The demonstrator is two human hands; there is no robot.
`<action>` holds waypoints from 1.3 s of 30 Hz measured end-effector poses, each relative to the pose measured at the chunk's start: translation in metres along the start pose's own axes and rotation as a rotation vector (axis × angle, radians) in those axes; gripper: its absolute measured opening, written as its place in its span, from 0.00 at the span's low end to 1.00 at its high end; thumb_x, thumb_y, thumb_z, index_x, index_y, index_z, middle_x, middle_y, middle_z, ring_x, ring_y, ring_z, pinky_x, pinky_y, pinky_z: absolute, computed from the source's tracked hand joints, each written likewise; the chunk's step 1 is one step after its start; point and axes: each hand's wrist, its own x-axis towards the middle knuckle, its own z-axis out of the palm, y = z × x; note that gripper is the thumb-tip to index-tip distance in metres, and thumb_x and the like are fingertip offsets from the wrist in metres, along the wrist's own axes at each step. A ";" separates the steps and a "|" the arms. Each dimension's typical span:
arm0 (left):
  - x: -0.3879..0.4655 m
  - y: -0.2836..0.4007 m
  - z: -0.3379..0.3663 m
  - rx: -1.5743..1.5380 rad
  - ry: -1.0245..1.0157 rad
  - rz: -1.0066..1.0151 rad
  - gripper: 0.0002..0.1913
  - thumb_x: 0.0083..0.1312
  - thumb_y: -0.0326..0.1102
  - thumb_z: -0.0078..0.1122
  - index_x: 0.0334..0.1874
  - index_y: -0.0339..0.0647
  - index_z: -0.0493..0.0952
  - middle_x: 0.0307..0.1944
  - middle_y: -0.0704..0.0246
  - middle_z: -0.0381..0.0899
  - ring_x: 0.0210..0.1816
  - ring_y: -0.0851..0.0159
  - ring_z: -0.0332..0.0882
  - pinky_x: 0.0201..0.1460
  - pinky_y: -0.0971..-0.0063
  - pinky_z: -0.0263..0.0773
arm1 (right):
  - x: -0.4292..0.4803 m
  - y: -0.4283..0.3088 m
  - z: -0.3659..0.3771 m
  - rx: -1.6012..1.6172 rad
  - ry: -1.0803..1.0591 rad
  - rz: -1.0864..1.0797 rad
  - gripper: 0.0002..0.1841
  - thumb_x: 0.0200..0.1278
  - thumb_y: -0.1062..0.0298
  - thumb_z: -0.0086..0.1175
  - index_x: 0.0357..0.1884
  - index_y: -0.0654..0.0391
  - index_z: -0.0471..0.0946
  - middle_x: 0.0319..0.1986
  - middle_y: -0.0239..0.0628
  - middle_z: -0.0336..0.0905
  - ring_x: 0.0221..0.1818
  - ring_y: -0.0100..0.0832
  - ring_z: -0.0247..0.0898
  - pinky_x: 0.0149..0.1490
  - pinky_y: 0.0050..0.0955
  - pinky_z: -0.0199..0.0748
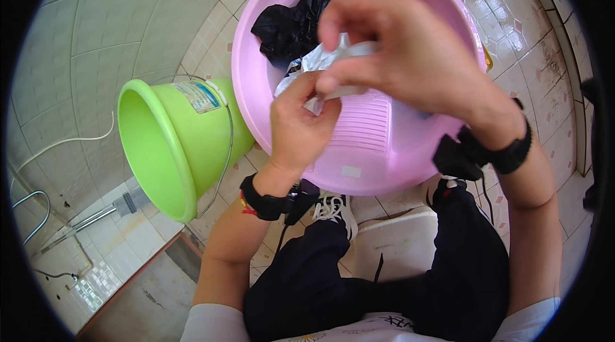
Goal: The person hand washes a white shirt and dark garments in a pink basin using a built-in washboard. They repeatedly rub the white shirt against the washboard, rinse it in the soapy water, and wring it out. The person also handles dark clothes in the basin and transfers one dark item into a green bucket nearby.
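Note:
My left hand pinches a crumpled white item, thin fabric or plastic, above a large pink plastic washtub. My right hand crosses over the same item, blurred, with its thumb beside my left fingertips. Its index finger and thumb are apart. The other fingers are partly hidden, so whether they hold the white material is unclear. Wet-looking black cloth lies in the far part of the tub. A ribbed washboard surface is moulded into the tub's near side.
A light green bucket with a wire handle lies on its side, left of the tub. Behind it a metal pole rests along the wall. Between my legs is a whitish low seat. The tiled floor looks wet at right.

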 end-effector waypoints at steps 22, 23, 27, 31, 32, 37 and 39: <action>0.006 0.000 -0.064 -0.017 -0.083 -0.211 0.11 0.70 0.37 0.53 0.34 0.35 0.71 0.27 0.76 0.68 0.29 0.77 0.63 0.34 0.83 0.62 | -0.025 0.138 -0.049 -0.144 0.131 0.194 0.16 0.70 0.55 0.49 0.35 0.59 0.74 0.25 0.27 0.68 0.30 0.19 0.64 0.37 0.21 0.66; 0.006 -0.001 -0.061 -0.091 -0.104 -0.222 0.11 0.69 0.37 0.55 0.35 0.35 0.72 0.27 0.75 0.69 0.30 0.77 0.64 0.35 0.83 0.63 | -0.023 0.138 -0.049 -0.125 0.134 0.251 0.17 0.70 0.54 0.48 0.35 0.60 0.74 0.25 0.28 0.67 0.30 0.19 0.64 0.37 0.21 0.66; 0.006 0.001 -0.056 0.377 -0.168 -0.013 0.12 0.65 0.37 0.62 0.40 0.32 0.77 0.32 0.74 0.75 0.34 0.77 0.69 0.40 0.83 0.67 | -0.018 0.135 -0.049 -0.170 0.191 0.198 0.18 0.71 0.53 0.48 0.35 0.60 0.75 0.23 0.28 0.67 0.29 0.19 0.64 0.36 0.22 0.66; 0.006 0.006 -0.059 0.067 0.057 -0.203 0.14 0.64 0.38 0.63 0.43 0.31 0.80 0.33 0.73 0.78 0.35 0.77 0.71 0.41 0.83 0.68 | -0.017 0.135 -0.045 -0.088 0.250 0.265 0.18 0.70 0.53 0.49 0.35 0.60 0.76 0.23 0.28 0.69 0.29 0.19 0.65 0.36 0.21 0.67; 0.005 0.007 -0.059 -0.052 0.122 -0.296 0.15 0.65 0.38 0.62 0.43 0.31 0.81 0.32 0.72 0.78 0.34 0.77 0.71 0.41 0.82 0.68 | -0.017 0.135 -0.044 -0.084 0.285 0.228 0.18 0.70 0.53 0.49 0.35 0.60 0.76 0.23 0.27 0.69 0.29 0.19 0.65 0.36 0.21 0.67; 0.003 0.005 -0.060 0.075 0.198 -0.160 0.18 0.69 0.43 0.57 0.41 0.31 0.79 0.31 0.73 0.78 0.33 0.77 0.70 0.39 0.83 0.67 | -0.018 0.138 -0.040 -0.034 0.320 0.108 0.17 0.69 0.53 0.50 0.36 0.59 0.77 0.24 0.26 0.70 0.29 0.18 0.65 0.37 0.19 0.68; 0.002 0.005 -0.058 0.132 0.193 -0.125 0.18 0.70 0.44 0.55 0.39 0.31 0.79 0.30 0.73 0.78 0.33 0.77 0.69 0.38 0.83 0.66 | -0.018 0.137 -0.041 -0.039 0.311 0.095 0.17 0.69 0.53 0.51 0.36 0.60 0.77 0.24 0.26 0.71 0.30 0.18 0.66 0.38 0.19 0.68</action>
